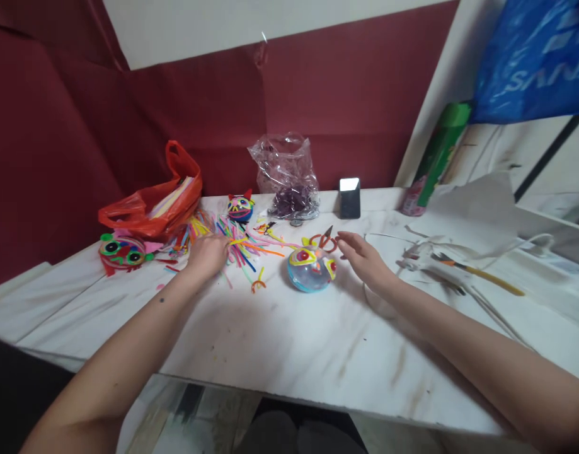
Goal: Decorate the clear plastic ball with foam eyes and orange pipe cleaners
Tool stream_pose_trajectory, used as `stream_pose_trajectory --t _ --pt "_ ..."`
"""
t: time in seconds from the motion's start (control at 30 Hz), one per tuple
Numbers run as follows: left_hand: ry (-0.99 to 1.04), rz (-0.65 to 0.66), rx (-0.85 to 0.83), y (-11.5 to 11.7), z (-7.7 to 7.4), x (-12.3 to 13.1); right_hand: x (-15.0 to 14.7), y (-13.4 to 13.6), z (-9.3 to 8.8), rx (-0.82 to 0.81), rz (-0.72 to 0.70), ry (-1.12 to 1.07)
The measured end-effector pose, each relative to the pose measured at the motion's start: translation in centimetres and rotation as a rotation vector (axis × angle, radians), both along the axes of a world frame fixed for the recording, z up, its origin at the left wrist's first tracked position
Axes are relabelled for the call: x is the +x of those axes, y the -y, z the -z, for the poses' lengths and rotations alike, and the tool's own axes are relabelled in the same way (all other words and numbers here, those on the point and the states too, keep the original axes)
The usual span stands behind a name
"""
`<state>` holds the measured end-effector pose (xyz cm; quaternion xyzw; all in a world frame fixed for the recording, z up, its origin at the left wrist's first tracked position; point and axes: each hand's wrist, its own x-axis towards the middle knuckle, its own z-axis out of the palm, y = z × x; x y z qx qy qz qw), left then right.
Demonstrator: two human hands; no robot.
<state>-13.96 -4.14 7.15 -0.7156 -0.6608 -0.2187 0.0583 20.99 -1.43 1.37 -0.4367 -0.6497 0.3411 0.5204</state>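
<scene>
Your left hand (206,253) is down on the loose pile of multicoloured pipe cleaners (244,246), fingers curled into the strands; can't tell whether it's actually pinching any. Your right hand (366,260) is spread flat and holds nothing, fingertips just beside the small red-handled scissors (325,240). The scissors lie at 1 o'clock of the translucent blue ball with yellow-and-red pipe-cleaner eyes (312,272), close behind it; contact unclear. The ball sits between your hands on the white marble table (280,340), and neither hand touches it. A short orange curled pipe-cleaner piece (257,285) lies at 9 o'clock of the ball. An orange plastic bag (152,205) is at 10 o'clock of the left hand, with a red pipe-cleaner face with green eyes (123,251) at 9. A crumpled clear plastic bag (286,173) is at 12 o'clock of the ball, well apart.
</scene>
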Motion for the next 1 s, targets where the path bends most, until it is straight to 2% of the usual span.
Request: stream_pose_trajectory --t 0.07,0.17,0.23,0.33,0.4,0.47,0.53,0.6,0.67,0.7,0.87,1.0 --pt "-0.089 0.104 0.067 0.9 -0.4 2.3 -0.1 1.4 -1.6 0.166 0.047 0.089" --pt "-0.167 0.353 0.184 2.4 -0.8 6.7 -1.0 4.3 -3.5 0.407 -0.093 0.267" --pt "-0.173 0.534 0.212 3.2 -1.0 9.6 -1.8 5.9 -3.9 0.498 -0.179 0.384" --pt "-0.143 0.660 0.186 3.5 -1.0 12.1 -2.1 6.8 -3.4 0.546 -0.196 0.500" --pt "-0.079 0.702 0.130 3.1 -0.6 12.3 -1.3 6.5 -2.6 0.522 -0.145 0.529" --pt "0.043 0.706 0.088 2.4 0.0 11.3 -0.1 6.0 -1.8 0.455 -0.084 0.522" --pt "0.215 0.621 0.072 1.7 0.8 9.8 1.0 5.7 -1.2 0.372 -0.031 0.496" --pt "0.353 0.477 0.077 1.3 1.5 8.4 1.5 5.7 -0.8 0.319 -0.012 0.468" --pt "0.429 0.392 0.055 1.1 2.2 7.6 1.3 6.0 -0.8 0.328 -0.039 0.457" --pt "0.445 0.390 0.047 1.1 2.6 7.4 1.0 6.2 -0.9 0.351 -0.068 0.462" --pt "0.457 0.606 0.008 1.2 3.9 7.6 -0.6 6.7 -1.4 0.448 -0.105 0.504" --pt "0.448 0.633 -0.040 0.8 4.6 8.0 -1.1 6.3 -1.3 0.467 -0.110 0.539"
